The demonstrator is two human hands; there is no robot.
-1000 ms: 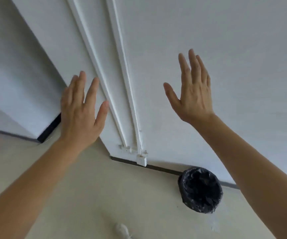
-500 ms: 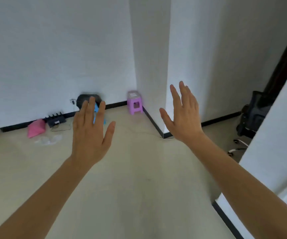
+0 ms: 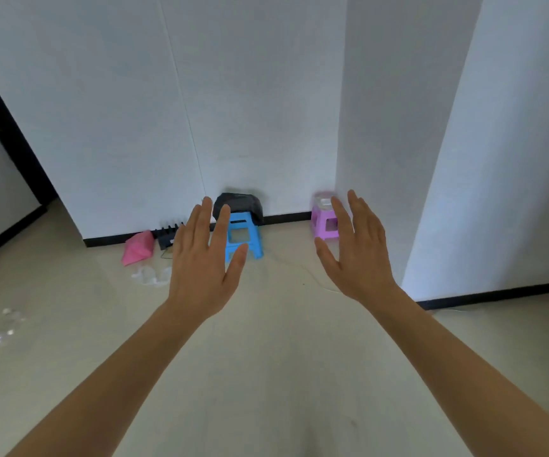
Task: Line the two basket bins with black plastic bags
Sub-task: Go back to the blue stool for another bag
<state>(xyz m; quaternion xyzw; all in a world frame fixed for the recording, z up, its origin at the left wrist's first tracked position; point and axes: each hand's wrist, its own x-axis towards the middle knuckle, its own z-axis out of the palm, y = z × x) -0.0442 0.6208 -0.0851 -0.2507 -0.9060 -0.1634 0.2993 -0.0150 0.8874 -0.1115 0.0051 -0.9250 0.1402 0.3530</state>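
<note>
Half a second ago the blue stool (image 3: 242,237) was almost wholly behind your left hand (image 3: 201,270) and the purple stool (image 3: 324,222) stood clear in the middle; now the view has swung left, so the blue stool shows at centre and the purple one sits half behind your right hand (image 3: 357,255). The office chair from the right edge has gone out of frame. Both your hands are raised with fingers spread and flat, holding nothing.

The black-bagged bin (image 3: 238,206) stands against the white wall (image 3: 134,110) just above centre, directly behind the blue stool, which covers its lower part; your left fingertips overlap its left side. Whether it is a basket under the plastic, you cannot tell. Only one bin shows.

Left of the stool, a pink bag (image 3: 138,247) and a black rack (image 3: 167,235) lie along the skirting; the rack is small and blurred. Clear plastic scraps (image 3: 149,276) on the floor are faint.

The pale floor (image 3: 273,374) across the lower frame is open between you and the wall; a white pillar (image 3: 497,143) closes the right side
</note>
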